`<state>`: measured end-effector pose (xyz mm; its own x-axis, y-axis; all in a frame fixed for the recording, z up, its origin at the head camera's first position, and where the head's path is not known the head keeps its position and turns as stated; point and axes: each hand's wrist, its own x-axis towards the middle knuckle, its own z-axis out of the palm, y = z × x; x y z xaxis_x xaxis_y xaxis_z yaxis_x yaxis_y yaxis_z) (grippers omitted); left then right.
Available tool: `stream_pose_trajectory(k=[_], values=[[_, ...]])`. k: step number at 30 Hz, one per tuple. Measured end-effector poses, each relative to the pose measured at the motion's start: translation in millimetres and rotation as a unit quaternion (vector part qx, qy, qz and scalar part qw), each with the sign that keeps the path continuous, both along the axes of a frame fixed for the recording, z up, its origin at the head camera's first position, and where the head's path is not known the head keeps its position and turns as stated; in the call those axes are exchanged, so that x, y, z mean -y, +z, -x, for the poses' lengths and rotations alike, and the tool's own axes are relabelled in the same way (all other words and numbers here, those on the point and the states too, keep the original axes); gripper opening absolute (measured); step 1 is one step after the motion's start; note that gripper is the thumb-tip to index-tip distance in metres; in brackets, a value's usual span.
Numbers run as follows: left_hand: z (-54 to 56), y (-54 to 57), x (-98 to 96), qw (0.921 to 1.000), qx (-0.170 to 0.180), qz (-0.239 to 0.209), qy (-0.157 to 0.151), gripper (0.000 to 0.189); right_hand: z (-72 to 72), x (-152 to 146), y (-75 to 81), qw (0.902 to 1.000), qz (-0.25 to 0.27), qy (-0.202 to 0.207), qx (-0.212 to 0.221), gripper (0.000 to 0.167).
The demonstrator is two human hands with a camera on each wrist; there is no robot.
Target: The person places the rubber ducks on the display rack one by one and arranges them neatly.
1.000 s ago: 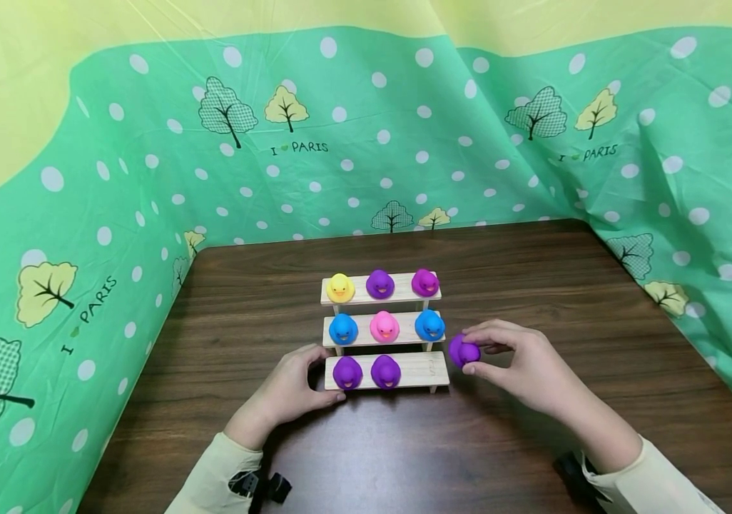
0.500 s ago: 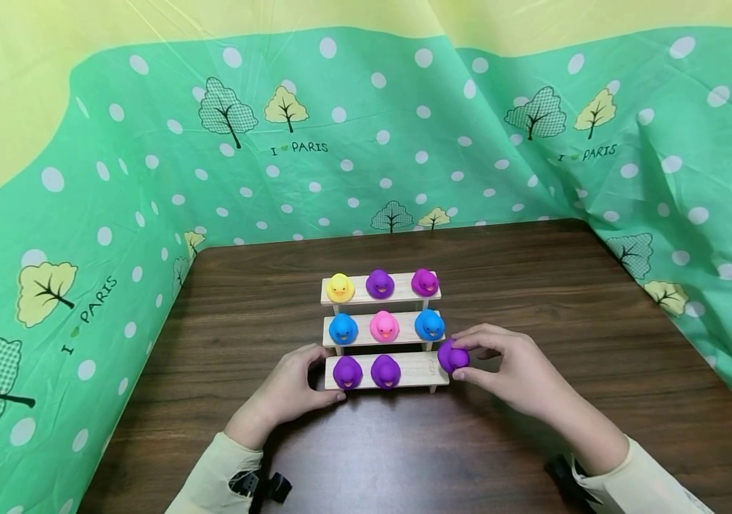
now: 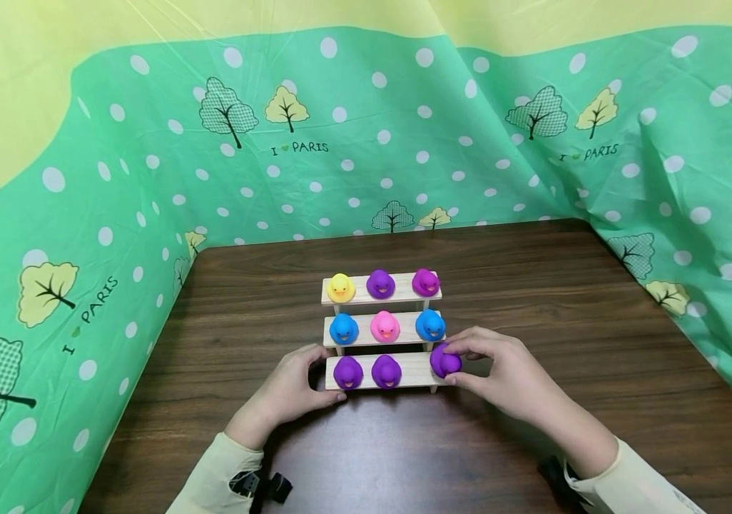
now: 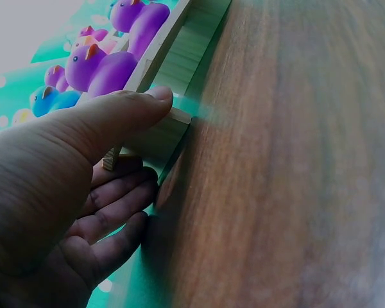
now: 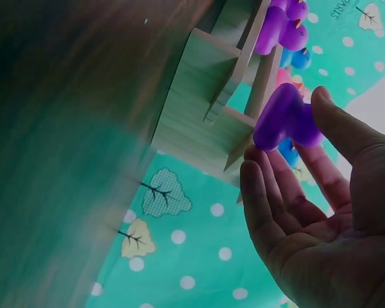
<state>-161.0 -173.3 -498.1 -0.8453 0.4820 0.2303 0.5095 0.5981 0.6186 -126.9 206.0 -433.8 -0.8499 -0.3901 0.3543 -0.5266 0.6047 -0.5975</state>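
My right hand (image 3: pixel 504 371) pinches a purple rubber duck (image 3: pixel 446 360) between thumb and fingers, at the right end of the bottom step. In the right wrist view this duck (image 5: pixel 282 119) appears raised off the step; whether it touches the wood is unclear. My left hand (image 3: pixel 289 385) holds the left end of the three-step wooden stand (image 3: pixel 414 370), thumb along the front edge. The left wrist view shows the thumb (image 4: pixel 138 106) on the step's edge and the fingers curled behind. Two purple ducks (image 3: pixel 348 373) sit on the bottom step's left and middle.
On the middle step are a blue duck (image 3: pixel 343 329), a pink duck (image 3: pixel 384 326) and another blue duck (image 3: pixel 430 325). The top step bears a yellow duck (image 3: pixel 341 288) and two purplish ones (image 3: pixel 380 284). The stand rests on a dark wooden table (image 3: pixel 244 285) before a green curtain (image 3: pixel 353 171).
My right hand has moved left with the purple duck, from beside the stand to over the bottom step's right end. The left hand stays where it was.
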Motion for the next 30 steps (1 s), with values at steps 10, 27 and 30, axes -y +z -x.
stream_pose_trajectory(k=[10, 27, 30], values=[[-0.3, 1.0, 0.5, 1.0000, 0.000, 0.000, 0.000, 0.051, -1.9, 10.0, -4.1, 0.9998, -0.009, 0.020, 0.002, 0.038], [-2.3, 0.8, 0.9, 1.0000, 0.001, 0.000, 0.002, 0.051, -1.6, 13.4, -8.2, 0.9983, -0.053, 0.021, 0.014, 0.037], [-1.8, 0.7, 0.6, 1.0000, 0.001, -0.002, 0.003, 0.051, -1.1, 13.4, -7.9, 0.9979, -0.059, 0.018, 0.020, 0.037]])
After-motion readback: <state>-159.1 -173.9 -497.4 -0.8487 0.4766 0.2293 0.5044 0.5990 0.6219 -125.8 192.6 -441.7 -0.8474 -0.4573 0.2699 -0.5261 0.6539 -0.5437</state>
